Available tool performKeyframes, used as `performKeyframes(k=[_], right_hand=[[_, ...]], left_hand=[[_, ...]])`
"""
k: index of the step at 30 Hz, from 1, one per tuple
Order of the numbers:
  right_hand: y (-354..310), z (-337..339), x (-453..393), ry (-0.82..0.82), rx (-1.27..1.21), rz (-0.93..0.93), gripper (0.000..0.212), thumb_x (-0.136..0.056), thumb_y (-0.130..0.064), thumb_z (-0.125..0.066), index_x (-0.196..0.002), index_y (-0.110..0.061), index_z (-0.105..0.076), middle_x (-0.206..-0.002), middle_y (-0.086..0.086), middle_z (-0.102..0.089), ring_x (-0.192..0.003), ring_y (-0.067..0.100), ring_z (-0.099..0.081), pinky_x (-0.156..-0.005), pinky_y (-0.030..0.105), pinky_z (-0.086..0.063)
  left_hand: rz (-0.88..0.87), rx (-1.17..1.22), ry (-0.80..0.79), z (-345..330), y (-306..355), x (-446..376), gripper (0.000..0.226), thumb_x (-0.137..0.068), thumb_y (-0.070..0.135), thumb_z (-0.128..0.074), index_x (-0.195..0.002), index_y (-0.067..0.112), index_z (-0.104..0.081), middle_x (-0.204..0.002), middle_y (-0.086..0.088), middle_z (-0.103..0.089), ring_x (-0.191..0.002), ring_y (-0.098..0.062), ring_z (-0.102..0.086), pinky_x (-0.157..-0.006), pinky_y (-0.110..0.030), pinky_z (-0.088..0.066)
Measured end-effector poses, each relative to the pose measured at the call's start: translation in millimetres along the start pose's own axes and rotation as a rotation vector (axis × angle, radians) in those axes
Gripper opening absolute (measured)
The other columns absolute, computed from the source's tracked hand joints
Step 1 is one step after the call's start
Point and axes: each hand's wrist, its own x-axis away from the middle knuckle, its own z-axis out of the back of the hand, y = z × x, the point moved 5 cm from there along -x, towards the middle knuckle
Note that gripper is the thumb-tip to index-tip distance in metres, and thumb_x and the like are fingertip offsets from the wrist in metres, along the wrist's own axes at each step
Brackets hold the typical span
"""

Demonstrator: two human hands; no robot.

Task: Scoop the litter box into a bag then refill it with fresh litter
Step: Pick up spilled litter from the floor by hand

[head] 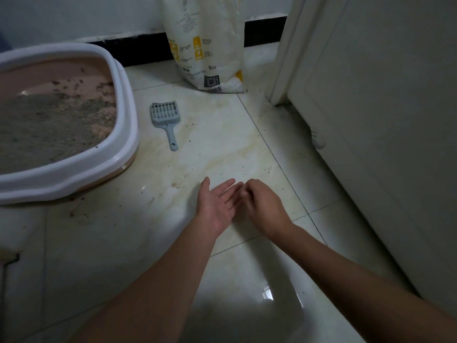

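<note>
A pink litter box with a white rim (128, 134) sits on the floor at the left, holding grey used litter on its left and middle. A grey slotted scoop (166, 120) lies flat on the tiles just right of the box. A white litter bag (210, 43) with yellow marks stands against the wall behind it. My left hand (217, 201) is held palm up with straight fingers above the floor. My right hand (262, 204) has curled fingers, its fingertips at the left hand's fingers. Neither hand holds anything that I can see.
A white door (371, 120) and its frame (284, 58) fill the right side. Litter crumbs and stains are scattered over the glossy cream floor tiles (222, 149), thickest near the box's front edge. A black skirting board (143, 48) runs along the back wall.
</note>
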Motion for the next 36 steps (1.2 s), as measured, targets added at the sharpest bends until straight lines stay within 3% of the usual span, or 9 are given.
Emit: performKeyframes(k=[3,7,12,20,23,27,29,33,36], right_hand=[[-23,-3,4,-0.055,0.024,0.093,0.012,-0.094,-0.016,-0.044,-0.088,-0.013,-0.053,-0.084,0.001,-0.058,-0.076,0.016,-0.050,-0.064,0.032,-0.044],[-26,-3,2,-0.047,0.063,0.085,0.012,-0.093,-0.022,-0.049,-0.090,-0.014,-0.057,-0.083,-0.003,-0.056,-0.075,0.013,-0.049,-0.061,0.033,-0.043],[-18,1,2,-0.019,0.028,0.101,0.008,-0.087,-0.013,-0.053,-0.084,-0.016,-0.060,-0.080,-0.002,-0.061,-0.073,0.014,-0.053,-0.064,0.039,-0.049],[-1,20,-3,0.112,-0.045,0.126,0.004,-0.084,-0.019,-0.062,-0.086,-0.023,-0.063,-0.078,-0.011,-0.059,-0.075,0.008,-0.054,-0.068,0.027,-0.047],[28,25,-14,0.109,0.099,0.066,0.013,-0.089,-0.028,-0.063,-0.099,-0.023,-0.067,-0.092,-0.008,-0.062,-0.088,0.010,-0.055,-0.073,0.022,-0.041],[55,14,-21,-0.105,0.310,-0.013,0.045,-0.087,-0.039,-0.065,-0.127,-0.019,-0.059,-0.124,0.000,-0.058,-0.114,0.021,-0.050,-0.090,0.030,-0.042],[59,9,-18,-0.120,0.360,-0.006,0.043,-0.085,-0.036,-0.067,-0.123,-0.017,-0.061,-0.120,0.003,-0.057,-0.109,0.021,-0.051,-0.086,0.032,-0.046],[59,6,-15,-0.078,0.359,0.034,0.009,-0.088,-0.019,-0.059,-0.094,-0.014,-0.063,-0.093,0.002,-0.056,-0.084,0.021,-0.054,-0.068,0.033,-0.047],[60,9,-18,-0.107,0.363,-0.011,0.009,-0.088,-0.010,-0.054,-0.085,-0.013,-0.062,-0.085,0.002,-0.056,-0.075,0.021,-0.053,-0.066,0.034,-0.048]], left_hand=[[0.032,-0.009,0.000,-7,-7,3,0.066,-0.100,0.056,-0.029,-0.118,0.005,-0.067,-0.111,-0.015,-0.072,-0.103,-0.029,-0.067,-0.087,-0.040,-0.052],[0.049,0.080,-0.041,-16,-10,7,0.063,-0.102,0.049,-0.027,-0.117,0.002,-0.065,-0.115,-0.015,-0.072,-0.111,-0.030,-0.065,-0.100,-0.041,-0.047],[0.061,0.119,-0.044,-18,-13,5,0.060,-0.104,0.045,-0.026,-0.118,0.002,-0.065,-0.111,-0.015,-0.073,-0.109,-0.029,-0.065,-0.098,-0.040,-0.048],[0.037,0.209,-0.026,-10,-10,4,0.058,-0.103,0.043,-0.032,-0.119,-0.003,-0.063,-0.115,-0.022,-0.070,-0.107,-0.033,-0.065,-0.094,-0.040,-0.051],[0.038,0.265,-0.035,-5,-6,2,0.058,-0.103,0.042,-0.034,-0.119,-0.006,-0.061,-0.112,-0.022,-0.070,-0.109,-0.034,-0.065,-0.092,-0.044,-0.051],[0.041,0.273,-0.052,-4,-2,3,0.060,-0.102,0.044,-0.035,-0.118,-0.008,-0.061,-0.114,-0.023,-0.069,-0.109,-0.036,-0.065,-0.096,-0.047,-0.050],[0.046,0.265,-0.060,-5,-2,4,0.061,-0.102,0.045,-0.035,-0.118,-0.008,-0.061,-0.114,-0.023,-0.069,-0.109,-0.036,-0.065,-0.097,-0.047,-0.050],[0.052,0.252,-0.093,-6,0,6,0.063,-0.102,0.047,-0.036,-0.119,-0.008,-0.061,-0.116,-0.023,-0.068,-0.112,-0.036,-0.064,-0.100,-0.047,-0.049],[0.059,0.248,-0.135,-7,2,10,0.064,-0.101,0.049,-0.037,-0.121,-0.008,-0.060,-0.119,-0.023,-0.067,-0.114,-0.036,-0.063,-0.102,-0.048,-0.048]])
